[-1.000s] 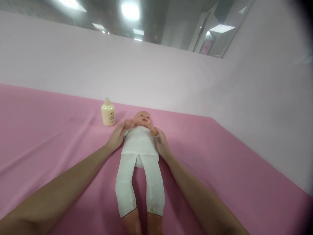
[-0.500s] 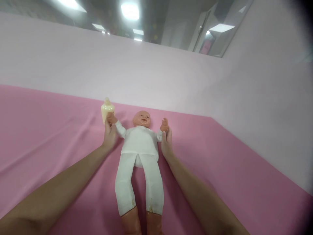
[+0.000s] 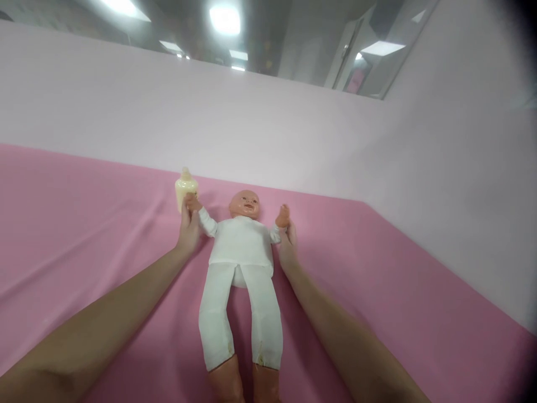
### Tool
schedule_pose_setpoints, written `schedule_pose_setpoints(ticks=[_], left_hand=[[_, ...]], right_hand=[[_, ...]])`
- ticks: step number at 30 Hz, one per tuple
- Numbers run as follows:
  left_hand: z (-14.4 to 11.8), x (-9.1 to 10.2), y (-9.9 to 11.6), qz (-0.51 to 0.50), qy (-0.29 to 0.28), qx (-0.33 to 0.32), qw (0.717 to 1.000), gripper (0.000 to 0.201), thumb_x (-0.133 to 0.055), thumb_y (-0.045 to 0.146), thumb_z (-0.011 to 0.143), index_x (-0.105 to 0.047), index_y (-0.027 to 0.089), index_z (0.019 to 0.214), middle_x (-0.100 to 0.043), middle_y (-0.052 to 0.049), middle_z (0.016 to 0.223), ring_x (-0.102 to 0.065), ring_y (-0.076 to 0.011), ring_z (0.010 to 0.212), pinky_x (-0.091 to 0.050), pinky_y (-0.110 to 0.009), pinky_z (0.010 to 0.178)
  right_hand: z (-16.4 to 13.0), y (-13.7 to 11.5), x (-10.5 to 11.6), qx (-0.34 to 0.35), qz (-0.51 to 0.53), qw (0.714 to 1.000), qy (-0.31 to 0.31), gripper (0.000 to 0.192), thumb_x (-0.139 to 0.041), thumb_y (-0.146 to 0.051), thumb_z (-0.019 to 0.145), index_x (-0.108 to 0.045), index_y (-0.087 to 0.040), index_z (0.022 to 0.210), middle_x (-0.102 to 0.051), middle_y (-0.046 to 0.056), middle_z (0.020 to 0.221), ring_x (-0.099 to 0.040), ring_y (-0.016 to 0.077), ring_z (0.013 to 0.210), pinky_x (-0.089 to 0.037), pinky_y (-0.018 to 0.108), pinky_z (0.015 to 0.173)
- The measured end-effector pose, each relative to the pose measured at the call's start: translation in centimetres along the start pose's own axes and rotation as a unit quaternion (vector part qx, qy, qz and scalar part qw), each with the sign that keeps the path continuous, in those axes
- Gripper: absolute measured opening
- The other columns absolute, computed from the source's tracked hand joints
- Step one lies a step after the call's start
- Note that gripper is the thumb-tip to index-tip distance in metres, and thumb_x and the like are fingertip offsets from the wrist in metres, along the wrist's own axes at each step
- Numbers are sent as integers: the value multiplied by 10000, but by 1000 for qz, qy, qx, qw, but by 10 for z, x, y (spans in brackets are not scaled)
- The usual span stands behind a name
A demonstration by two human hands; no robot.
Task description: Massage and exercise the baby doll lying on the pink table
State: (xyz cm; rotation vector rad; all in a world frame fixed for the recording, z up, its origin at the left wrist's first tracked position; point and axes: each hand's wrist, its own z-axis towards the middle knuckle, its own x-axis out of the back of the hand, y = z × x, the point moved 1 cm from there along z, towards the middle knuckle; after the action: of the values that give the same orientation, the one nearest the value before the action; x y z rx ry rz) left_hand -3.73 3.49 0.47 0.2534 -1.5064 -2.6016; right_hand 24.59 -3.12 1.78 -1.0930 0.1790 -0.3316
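One baby doll in white clothes lies face-up on a pink cloth, head toward the far wall. The left hand grips the doll's one raised arm, the right hand the other. A single cream bottle stands just behind the left hand.

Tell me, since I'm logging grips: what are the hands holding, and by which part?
Each holds the baby doll by an arm: left hand at the wrist beside the cream bottle, right hand at the other wrist.
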Motion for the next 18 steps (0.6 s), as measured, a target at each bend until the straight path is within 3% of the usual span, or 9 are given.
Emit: schedule_pose_setpoints(ticks=[2,4,6,8,10,12,15,18], left_hand=[[-3,-5,4,62,-73,-43,995,564,-384,378,991,-204,283,1517,-340,-68,1546,-318,-219,1425,-274,-388,1169],[-7,-12,5,138,-165,-96,972,520,-387,361,986,-303,266,1491,-429,-80,1489,-375,-243,1384,-277,-434,1159],[-11,-19,4,210,-252,-152,932,438,-385,320,980,-456,261,1407,-524,-79,1399,-449,-256,1311,-299,-472,1135],[-13,-24,4,251,-291,-183,905,406,-368,293,979,-525,269,1353,-563,-72,1346,-483,-254,1260,-317,-487,1116],[-14,-25,5,251,-277,-182,909,415,-357,305,983,-509,267,1367,-561,-80,1344,-486,-259,1250,-322,-497,1110],[-13,-23,8,212,-229,-162,936,444,-377,345,980,-454,248,1407,-534,-101,1376,-467,-273,1275,-310,-505,1120],[-10,-15,11,112,-119,-91,982,559,-434,383,966,-292,248,1490,-389,-110,1506,-348,-272,1394,-252,-475,1167],[-5,-4,6,10,-12,4,1000,658,-487,340,947,-155,307,1514,-301,-73,1559,-313,-228,1426,-271,-416,1172]], right_hand=[[-3,-5,-4,27,-58,995,-72,459,-482,-323,882,-491,-270,1337,-519,54,1402,-465,221,1308,-363,464,1121],[-3,-6,-7,70,-123,982,-127,436,-492,-246,850,-553,-260,1282,-546,53,1368,-448,221,1315,-310,464,1155],[-2,-3,-8,105,-165,969,-154,450,-472,-190,831,-578,-260,1262,-543,49,1366,-424,218,1331,-272,458,1176],[-1,-2,-7,111,-177,966,-155,476,-453,-177,832,-559,-257,1289,-531,54,1375,-415,216,1337,-266,457,1178],[-2,-4,-7,91,-173,971,-141,472,-465,-221,857,-524,-241,1325,-508,72,1398,-409,223,1344,-274,463,1172],[-4,-8,-6,65,-141,982,-105,484,-469,-303,896,-464,-228,1375,-474,90,1434,-402,226,1356,-292,464,1162],[-4,-12,-3,49,-55,997,-27,543,-425,-388,934,-340,-242,1450,-388,88,1511,-383,218,1381,-322,456,1147],[2,-3,5,36,-14,997,66,581,-373,-378,934,-240,-278,1490,-267,56,1579,-309,221,1434,-313,493,1153]])
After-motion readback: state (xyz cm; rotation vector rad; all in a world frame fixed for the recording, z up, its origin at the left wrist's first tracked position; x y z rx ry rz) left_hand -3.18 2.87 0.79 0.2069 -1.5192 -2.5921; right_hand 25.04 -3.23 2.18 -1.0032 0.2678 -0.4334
